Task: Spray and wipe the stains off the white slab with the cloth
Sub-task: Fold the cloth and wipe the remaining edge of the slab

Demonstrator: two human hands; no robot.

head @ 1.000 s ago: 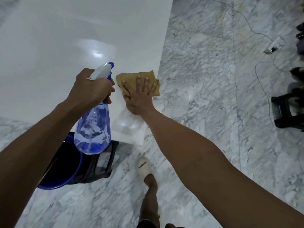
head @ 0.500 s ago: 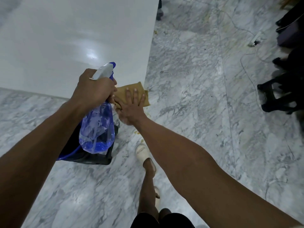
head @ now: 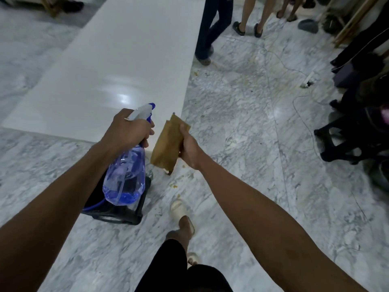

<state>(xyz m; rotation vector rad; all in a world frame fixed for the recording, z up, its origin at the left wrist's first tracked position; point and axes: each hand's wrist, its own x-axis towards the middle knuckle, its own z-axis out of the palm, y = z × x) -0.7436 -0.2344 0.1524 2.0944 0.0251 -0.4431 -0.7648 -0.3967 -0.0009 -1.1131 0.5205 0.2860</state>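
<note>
Looks like a gap between wipes: the spray bottle [head: 126, 165] is gripped by the left hand [head: 128, 128], the cloth [head: 168, 144] is pinched in the right hand [head: 189, 148], lifted off the white slab [head: 126, 60] at upper left, so it'd probably need to be brought back down.

Left hand [head: 128, 129] grips a spray bottle [head: 126, 175]; right hand [head: 189, 148] holds a brown cloth [head: 167, 144] off the white slab [head: 117, 66].

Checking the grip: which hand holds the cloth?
The right hand grips the brown cloth, lifted off the slab; the left hand holds the spray bottle.
</note>
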